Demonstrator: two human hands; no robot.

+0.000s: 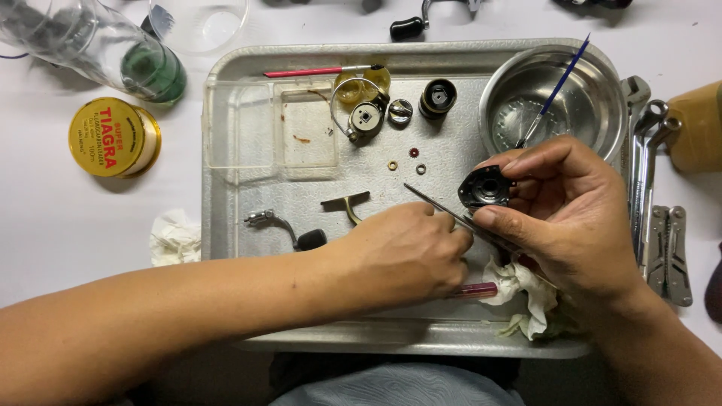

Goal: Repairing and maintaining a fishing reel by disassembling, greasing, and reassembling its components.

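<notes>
My right hand [571, 218] holds a small round black reel part [485, 186] between fingertips and thumb, above the metal tray [391, 338]. My left hand [406, 256] lies just left of it, fingers closed on thin metal tweezers [436, 204] whose point sticks up to the left. The tweezers' other end runs under my right thumb. Both hands are nearly touching over the tray's right half.
On the tray: a steel bowl [594, 98] with a blue brush [553, 94], a clear plastic box [271, 124], reel parts [366, 116], a black spool [438, 96], small washers [392, 165], a crank handle [286, 225], crumpled tissue [526, 289]. Off it: a yellow tin [113, 137], wrenches [647, 165], a multi-tool [669, 252].
</notes>
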